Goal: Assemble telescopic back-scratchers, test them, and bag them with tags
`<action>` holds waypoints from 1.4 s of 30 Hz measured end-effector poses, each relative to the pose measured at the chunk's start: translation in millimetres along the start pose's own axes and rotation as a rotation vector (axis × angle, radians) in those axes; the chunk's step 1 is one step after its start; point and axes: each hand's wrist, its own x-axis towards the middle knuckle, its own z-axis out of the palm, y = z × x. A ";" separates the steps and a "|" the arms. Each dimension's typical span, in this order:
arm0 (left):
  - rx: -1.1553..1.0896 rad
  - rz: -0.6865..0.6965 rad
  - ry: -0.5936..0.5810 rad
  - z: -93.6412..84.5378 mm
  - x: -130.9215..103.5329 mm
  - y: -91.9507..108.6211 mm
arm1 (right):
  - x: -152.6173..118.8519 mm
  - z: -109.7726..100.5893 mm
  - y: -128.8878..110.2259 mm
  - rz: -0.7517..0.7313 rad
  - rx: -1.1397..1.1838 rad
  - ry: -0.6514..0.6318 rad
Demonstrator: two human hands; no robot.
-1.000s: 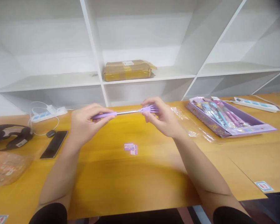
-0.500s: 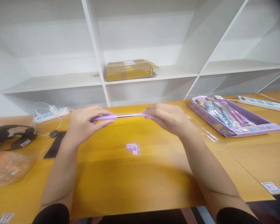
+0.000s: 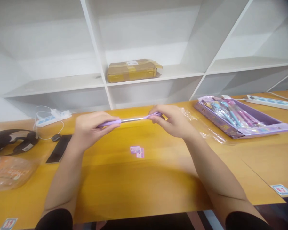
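A thin purple stick with a silver metal middle (image 3: 132, 120) is stretched level between my two hands above the table. My left hand (image 3: 90, 126) pinches its thicker purple end, which reaches back into the palm. At the other end, my right hand (image 3: 171, 119) grips the narrower purple part with thumb and fingers. Two small overlapping printed cards (image 3: 137, 151) lie on the table below the stick. Clear plastic wrapping (image 3: 210, 132) rests on the table beyond my right forearm.
A purple tray (image 3: 268, 113) of wrapped blue and pink items stands at the right. Power strips (image 3: 54, 118), a dark phone (image 3: 59, 149), a black padded item (image 3: 26, 143) and an orange-printed bag (image 3: 12, 172) are around. A taped parcel (image 3: 132, 72) sits on the shelf.
My right hand's fingers have shifted on the purple end, so more of that end shows. The left hand has moved slightly right, and the view has shifted a little.
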 end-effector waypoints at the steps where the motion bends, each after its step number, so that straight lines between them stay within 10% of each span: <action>1: 0.022 0.020 -0.006 0.8 -0.1 -1.9 | 0.7 1.4 1.2 0.037 0.027 -0.008; 13: 0.058 0.064 -0.034 3.2 -1.8 -7.0 | 3.4 21.3 6.1 0.201 0.183 -0.042; 26: 0.211 -0.156 -0.482 -5.4 1.1 -6.6 | -0.3 10.5 9.4 -0.123 -0.459 -0.109; 42: 0.568 -0.001 -0.315 40.5 -4.7 10.8 | 2.6 31.8 12.3 -0.358 -0.639 0.056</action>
